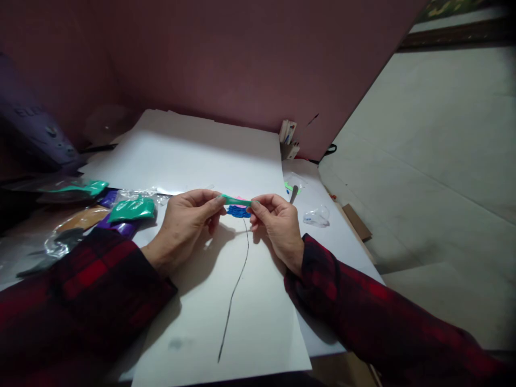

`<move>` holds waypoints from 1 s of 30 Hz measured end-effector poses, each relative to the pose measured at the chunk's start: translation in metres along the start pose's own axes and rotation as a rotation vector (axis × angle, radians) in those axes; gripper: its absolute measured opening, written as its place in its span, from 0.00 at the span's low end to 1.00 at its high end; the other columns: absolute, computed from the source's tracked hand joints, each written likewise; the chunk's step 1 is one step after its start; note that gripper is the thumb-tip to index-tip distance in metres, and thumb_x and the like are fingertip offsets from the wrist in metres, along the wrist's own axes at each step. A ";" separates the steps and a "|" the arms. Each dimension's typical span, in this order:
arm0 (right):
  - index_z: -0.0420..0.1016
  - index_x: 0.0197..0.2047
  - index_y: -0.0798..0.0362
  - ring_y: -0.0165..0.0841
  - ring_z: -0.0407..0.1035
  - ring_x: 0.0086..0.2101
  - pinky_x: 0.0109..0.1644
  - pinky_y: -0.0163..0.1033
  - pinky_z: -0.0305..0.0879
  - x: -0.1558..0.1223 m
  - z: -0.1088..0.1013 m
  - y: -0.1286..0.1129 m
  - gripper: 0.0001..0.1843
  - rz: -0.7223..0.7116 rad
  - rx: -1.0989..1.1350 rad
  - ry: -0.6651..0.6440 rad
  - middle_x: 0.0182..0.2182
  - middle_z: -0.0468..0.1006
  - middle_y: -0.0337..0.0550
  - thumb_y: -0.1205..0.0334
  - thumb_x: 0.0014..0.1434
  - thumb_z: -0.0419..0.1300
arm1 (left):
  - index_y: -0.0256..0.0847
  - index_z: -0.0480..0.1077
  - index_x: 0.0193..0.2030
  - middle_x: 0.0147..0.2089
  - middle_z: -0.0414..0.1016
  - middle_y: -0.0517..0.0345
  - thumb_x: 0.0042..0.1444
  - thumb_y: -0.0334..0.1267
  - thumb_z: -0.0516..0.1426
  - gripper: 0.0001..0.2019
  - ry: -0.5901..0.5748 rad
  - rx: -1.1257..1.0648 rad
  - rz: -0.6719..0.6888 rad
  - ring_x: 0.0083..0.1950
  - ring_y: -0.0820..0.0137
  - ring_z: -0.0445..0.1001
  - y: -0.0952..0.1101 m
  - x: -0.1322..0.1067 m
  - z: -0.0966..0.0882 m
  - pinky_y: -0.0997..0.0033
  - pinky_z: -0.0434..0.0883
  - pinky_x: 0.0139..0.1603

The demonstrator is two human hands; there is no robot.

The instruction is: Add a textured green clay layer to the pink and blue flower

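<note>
Between my two hands stretches a short strip of green modelling clay (237, 200). My left hand (187, 223) pinches its left end between thumb and fingers. The other end is pinched by my right hand (278, 223). Both hands are above a white sheet of paper (201, 322). Behind the strip, a blue ridged clay shape (239, 211) with some pink at its top shows on the sheet, partly hidden by the strip and fingers. A thin dark curved line (237, 282) runs down the paper from below that shape.
Packets of green clay (132, 208) and other colours lie to the left. A stack of white sheets (201, 148) is at the back by the wall. On the right are a metal handle (294, 193), a crumpled clear wrapper (316, 216) and the table's right edge.
</note>
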State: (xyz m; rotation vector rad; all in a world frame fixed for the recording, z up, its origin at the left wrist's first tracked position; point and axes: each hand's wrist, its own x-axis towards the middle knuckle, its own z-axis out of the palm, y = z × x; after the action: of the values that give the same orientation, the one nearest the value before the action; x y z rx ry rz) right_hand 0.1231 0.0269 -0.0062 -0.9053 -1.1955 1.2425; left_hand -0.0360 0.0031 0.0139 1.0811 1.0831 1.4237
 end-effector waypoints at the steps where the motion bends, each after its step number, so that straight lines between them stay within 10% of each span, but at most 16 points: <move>1: 0.71 0.34 0.54 0.23 0.64 0.18 0.16 0.28 0.62 0.000 0.000 0.001 0.08 0.021 0.006 -0.011 0.23 0.73 0.35 0.61 0.53 0.64 | 0.35 0.75 0.28 0.23 0.70 0.60 0.49 0.37 0.64 0.07 -0.011 0.015 0.009 0.19 0.78 0.62 0.000 0.000 0.000 0.77 0.59 0.20; 30: 0.68 0.31 0.53 0.25 0.66 0.15 0.11 0.28 0.61 -0.007 0.002 -0.003 0.09 0.015 -0.060 -0.170 0.19 0.73 0.33 0.61 0.54 0.64 | 0.39 0.78 0.33 0.25 0.75 0.58 0.49 0.37 0.63 0.05 -0.174 0.252 -0.037 0.22 0.75 0.66 0.002 -0.007 0.005 0.78 0.61 0.19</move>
State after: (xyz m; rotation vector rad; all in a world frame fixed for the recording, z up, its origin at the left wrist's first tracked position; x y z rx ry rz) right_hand 0.1223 0.0195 -0.0042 -0.8671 -1.3687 1.3226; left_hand -0.0305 -0.0036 0.0169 1.3310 1.1703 1.1617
